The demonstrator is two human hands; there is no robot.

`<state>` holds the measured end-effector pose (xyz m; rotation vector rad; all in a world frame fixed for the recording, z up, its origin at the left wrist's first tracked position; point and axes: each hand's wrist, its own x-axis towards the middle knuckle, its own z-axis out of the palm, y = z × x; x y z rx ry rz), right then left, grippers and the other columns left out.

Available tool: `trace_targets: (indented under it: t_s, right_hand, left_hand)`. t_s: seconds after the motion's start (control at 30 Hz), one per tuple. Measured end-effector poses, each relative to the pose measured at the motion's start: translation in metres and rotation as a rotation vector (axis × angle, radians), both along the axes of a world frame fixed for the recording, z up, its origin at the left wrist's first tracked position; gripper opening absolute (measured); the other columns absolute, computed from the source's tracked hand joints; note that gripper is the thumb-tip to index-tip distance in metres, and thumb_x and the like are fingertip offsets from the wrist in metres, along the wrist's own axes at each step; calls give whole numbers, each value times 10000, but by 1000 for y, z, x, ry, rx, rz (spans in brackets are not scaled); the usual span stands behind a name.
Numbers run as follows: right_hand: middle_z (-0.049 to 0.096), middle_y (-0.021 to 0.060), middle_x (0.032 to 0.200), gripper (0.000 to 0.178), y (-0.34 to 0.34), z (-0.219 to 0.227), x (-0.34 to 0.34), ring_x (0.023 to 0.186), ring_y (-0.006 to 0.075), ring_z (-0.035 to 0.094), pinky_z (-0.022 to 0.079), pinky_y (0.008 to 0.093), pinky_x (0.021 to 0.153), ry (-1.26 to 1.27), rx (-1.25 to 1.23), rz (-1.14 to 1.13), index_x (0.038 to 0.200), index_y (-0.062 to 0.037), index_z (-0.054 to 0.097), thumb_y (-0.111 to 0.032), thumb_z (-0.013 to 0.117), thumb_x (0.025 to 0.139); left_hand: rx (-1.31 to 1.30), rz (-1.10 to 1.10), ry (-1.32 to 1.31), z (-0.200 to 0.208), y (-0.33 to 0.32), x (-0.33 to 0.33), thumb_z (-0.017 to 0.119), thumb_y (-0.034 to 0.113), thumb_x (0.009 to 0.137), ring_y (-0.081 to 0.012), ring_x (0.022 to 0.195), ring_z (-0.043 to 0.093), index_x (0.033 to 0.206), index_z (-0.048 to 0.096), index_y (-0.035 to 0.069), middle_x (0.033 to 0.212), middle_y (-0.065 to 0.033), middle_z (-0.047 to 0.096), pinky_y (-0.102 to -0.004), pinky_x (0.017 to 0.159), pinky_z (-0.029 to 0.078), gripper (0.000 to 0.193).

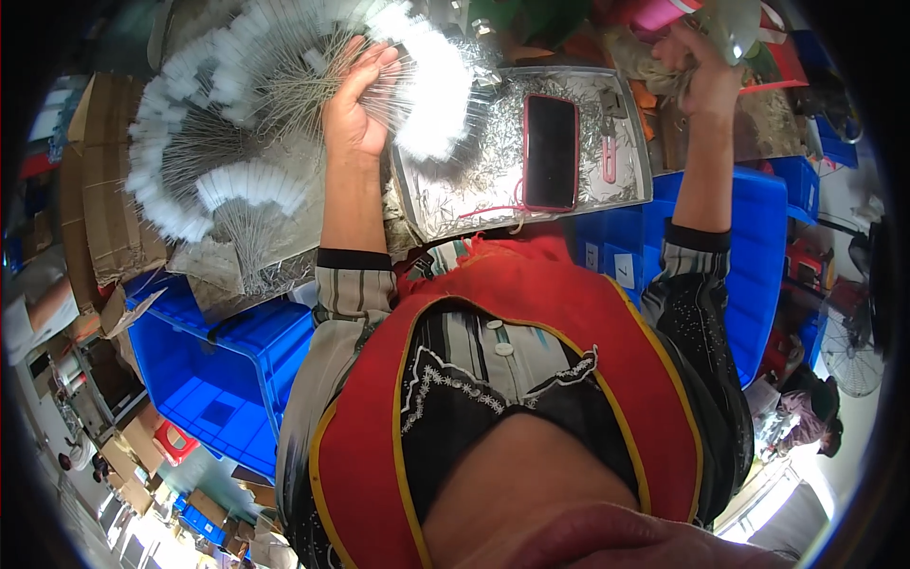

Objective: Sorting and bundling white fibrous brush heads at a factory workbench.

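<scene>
1. Head view, landmark: a shallow, white, rectangular tray (611, 193) scattered with small silvery metal slivers (502, 128).
2. Left hand (355, 106): just left of the tray; fingers partly curled around the thin wire stems of a fan of white-bristled brushes (434, 100), which overhangs the tray's far left corner.
3. Right hand (703, 78): beyond the tray's far right corner; fingers bent, near a glossy pink object (661, 12). Whether it grips anything cannot be told.
4. Inside the tray: a black-screened phone in a pinkish-red case (551, 152); to its right, a pink-handled cutter (609, 161).
5. Left of the tray: heaped white-bristled wire brushes (190, 147); farther left, brown corrugated cardboard (118, 185).
6. Nearer the wearer than the tray, at lower left: an open blue plastic bin (190, 368).
</scene>
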<state>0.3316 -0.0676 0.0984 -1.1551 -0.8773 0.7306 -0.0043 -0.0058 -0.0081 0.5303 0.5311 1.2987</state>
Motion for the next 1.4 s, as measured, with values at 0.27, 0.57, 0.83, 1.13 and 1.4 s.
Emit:
trace_targets:
  t_s: [0.27, 0.57, 0.83, 1.13, 1.4]
  right_hand:
    - [394, 51, 484, 181, -4, 19, -13, 454, 169, 423, 408, 313, 519, -64, -1, 56, 551, -6, 456, -37, 525, 715]
    - [409, 58, 427, 232, -6, 35, -26, 412, 182, 449, 399, 299, 457, -212, -79, -92, 479, -47, 443, -138, 508, 682]
    - [480, 91, 511, 117, -1, -30, -7, 488, 180, 487, 398, 287, 496, -826, 367, -117, 624, 44, 520, -35, 527, 709]
    - [589, 90, 789, 284, 0, -6, 25, 731, 194, 564, 431, 320, 704, -153, -302, -158, 991, -19, 582, -124, 481, 747]
    - [564, 80, 735, 214, 10, 4, 38, 638, 188, 514, 422, 302, 586, -281, -206, -177, 847, -9, 616, -149, 504, 730]
  left_hand:
    - [-84, 29, -26, 3, 3, 5, 475, -86, 707, -257, 942, 543, 1145, 365, -57, 1028, -199, 525, -336, 818, 446, 453]
    - [-96, 39, -10, 4, 3, 5, 468, -94, 709, -269, 940, 544, 1153, 346, -71, 1042, -206, 515, -332, 816, 456, 461]
    - [-133, -73, 210, 10, 5, 3, 518, 11, 767, -254, 917, 553, 1152, 359, -38, 985, -183, 551, -325, 802, 470, 419]
    - [-134, -137, 253, -6, 3, -4, 628, 200, 736, -140, 640, 573, 880, 594, 32, 765, -60, 594, -258, 526, 476, 224]
    - [-162, 58, 292, 15, -17, -11, 680, 202, 646, -157, 724, 584, 814, 650, 42, 807, -68, 629, -301, 645, 450, 234]
